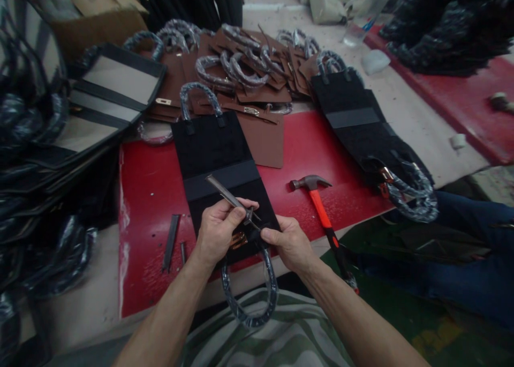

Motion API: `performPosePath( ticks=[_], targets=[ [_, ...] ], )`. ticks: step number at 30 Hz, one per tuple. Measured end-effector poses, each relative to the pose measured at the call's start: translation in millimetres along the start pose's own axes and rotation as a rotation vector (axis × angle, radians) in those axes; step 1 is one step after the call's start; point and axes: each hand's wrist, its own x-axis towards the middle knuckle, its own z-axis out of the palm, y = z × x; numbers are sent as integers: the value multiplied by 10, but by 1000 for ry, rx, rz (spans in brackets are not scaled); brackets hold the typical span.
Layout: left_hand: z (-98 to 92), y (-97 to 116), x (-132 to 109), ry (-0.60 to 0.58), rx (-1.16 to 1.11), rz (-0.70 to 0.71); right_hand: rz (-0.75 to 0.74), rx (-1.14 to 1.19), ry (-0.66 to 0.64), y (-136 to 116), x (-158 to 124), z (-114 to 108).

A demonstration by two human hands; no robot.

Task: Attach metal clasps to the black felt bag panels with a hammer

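Wrapped handle loop [249, 297] hangs off the table edge nearest me, w/ the left hand [219, 230] closed on a metal punch tool [231, 198] and the right hand [289, 244] pinching the black bag panel [219, 163] at its near end. Looks like the hardware-fitting step at the handle ring; next move likely needs the tip held steady on the fitting. Panel lies flat on the red mat [152, 196], long axis running away from me; tool slants up-left, tip down-right.
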Motion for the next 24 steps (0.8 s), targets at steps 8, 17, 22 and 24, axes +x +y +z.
performPosePath(
  ticks=[8, 17, 22, 24],
  targets=[
    [-14, 17, -2, -22, 61, 30, -27, 1, -26, 23, 6, -14],
    [5, 9, -22, 16, 62, 40, -21, -9, -13, 56, 20, -30],
    [22, 74, -38, 13, 167, 60, -40, -6, -22, 68, 22, -26],
    [45, 120, -62, 13, 237, 88, -53, -14, -25, 68, 21, -24]
  ],
)
